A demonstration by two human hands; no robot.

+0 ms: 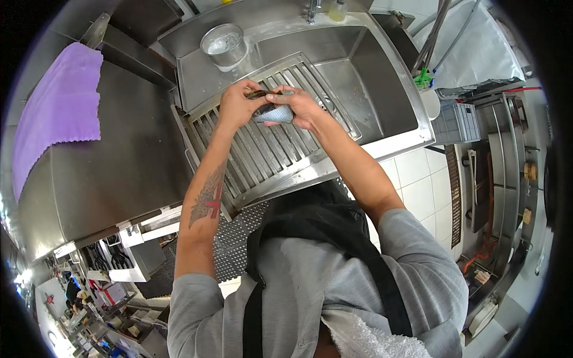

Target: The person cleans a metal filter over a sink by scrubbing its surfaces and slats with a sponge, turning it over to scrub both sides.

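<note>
Left hand [236,107] and right hand [303,106] pinch a silvery, scale-patterned item [276,113] between them, above a slatted metal rack [271,146] just before 12 o'clock.

A purple cloth [62,98] with a ragged edge hangs over the steel counter [125,185] at 9 to 10 o'clock; below, at 7 to 8, the room runs off into small, blurred clutter. A round steel pot [230,58] stands at 11 on the sink's metal deck. The fingers of both hands are closed on the item, its far side dark brown. A tap [313,11] rises past 12, with a bottle [338,11] of yellowish liquid beside it. The sink [388,89] opens at 1 to 2, its floor wet-looking; white floor tiles [421,185] show at 3, a grey crate [456,124] between 2 and 3, and metal shelving [507,179] at 3, near the edge.
</note>
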